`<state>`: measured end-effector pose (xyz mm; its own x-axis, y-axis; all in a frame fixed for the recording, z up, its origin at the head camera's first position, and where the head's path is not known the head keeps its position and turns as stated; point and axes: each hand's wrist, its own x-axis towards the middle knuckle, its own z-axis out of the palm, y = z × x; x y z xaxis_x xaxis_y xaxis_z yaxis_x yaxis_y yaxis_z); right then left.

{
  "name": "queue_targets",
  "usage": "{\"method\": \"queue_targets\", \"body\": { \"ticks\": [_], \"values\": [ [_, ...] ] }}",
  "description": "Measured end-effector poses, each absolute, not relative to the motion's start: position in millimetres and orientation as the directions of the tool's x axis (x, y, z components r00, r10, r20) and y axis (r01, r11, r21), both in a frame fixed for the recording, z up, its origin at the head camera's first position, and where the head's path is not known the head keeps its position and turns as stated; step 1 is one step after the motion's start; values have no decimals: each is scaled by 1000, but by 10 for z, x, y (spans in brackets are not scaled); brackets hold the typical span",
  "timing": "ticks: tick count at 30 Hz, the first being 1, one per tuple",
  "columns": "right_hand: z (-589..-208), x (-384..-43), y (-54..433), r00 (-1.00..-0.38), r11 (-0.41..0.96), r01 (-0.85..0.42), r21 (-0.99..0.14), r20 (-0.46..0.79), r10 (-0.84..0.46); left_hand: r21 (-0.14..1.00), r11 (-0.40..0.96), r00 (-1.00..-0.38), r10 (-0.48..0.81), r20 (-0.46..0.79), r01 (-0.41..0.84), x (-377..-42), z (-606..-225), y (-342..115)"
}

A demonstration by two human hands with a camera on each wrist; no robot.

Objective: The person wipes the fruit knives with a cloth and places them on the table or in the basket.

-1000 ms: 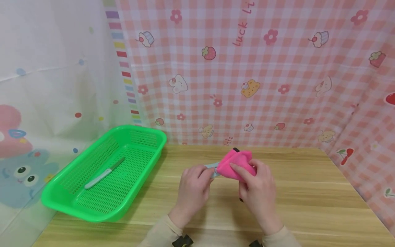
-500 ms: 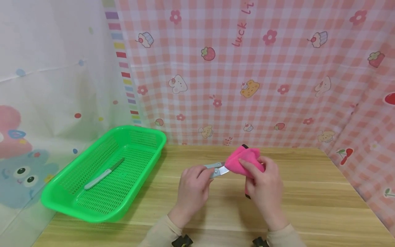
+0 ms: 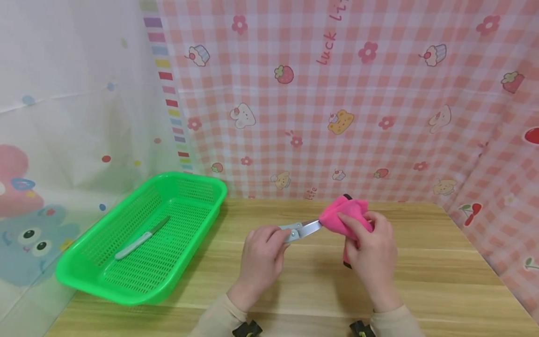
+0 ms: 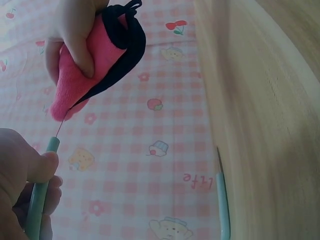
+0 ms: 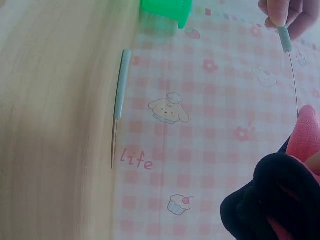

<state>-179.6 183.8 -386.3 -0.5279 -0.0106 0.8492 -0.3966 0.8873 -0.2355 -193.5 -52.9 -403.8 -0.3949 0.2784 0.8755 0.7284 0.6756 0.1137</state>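
In the head view my left hand (image 3: 261,257) grips the light blue handle of a knife (image 3: 310,228), blade pointing right. My right hand (image 3: 375,252) pinches a folded pink cloth (image 3: 343,216) with black edging around the blade's tip end; the tip itself is hidden inside the folds. In the left wrist view, the cloth (image 4: 100,60) shows a dark side, and the blade enters its lower corner. A second knife (image 4: 223,205) with the same handle lies on the table behind my left hand, also seen as a knife (image 5: 121,87) in the right wrist view.
On the left of the wooden table (image 3: 421,281) stands a green perforated plastic basket (image 3: 219,192). Inside it lies another blue-handled knife (image 3: 139,242). A pink checked curtain (image 3: 320,93) hangs at the back and right, a white one (image 3: 84,70) at the left.
My right hand has slid the cloth rightward along the blade, from near the handle toward the tip, baring more steel. My left hand has stayed nearly still with the knife.
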Motion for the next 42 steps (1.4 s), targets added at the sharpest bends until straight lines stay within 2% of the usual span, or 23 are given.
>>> {"method": "queue_targets", "body": {
  "ticks": [8,24,35,42],
  "values": [
    [-3868,-1812,1903,-518,888,-388,-245,856,10,160,676,-451,279,848,719,-1905,-4019,-535],
    [-3802,-1786,2002,-527,895,-355,-271,848,47,189,671,-453,242,858,717,-1964,-4042,-575],
    [-3734,-1707,1841,-474,865,-451,-220,880,-23,187,682,-451,232,862,708,-1984,-4058,-573],
    [-3763,-1654,1695,-507,847,-495,-193,856,-101,184,690,-463,243,852,700,-1958,-4070,-547]
  ]
}}
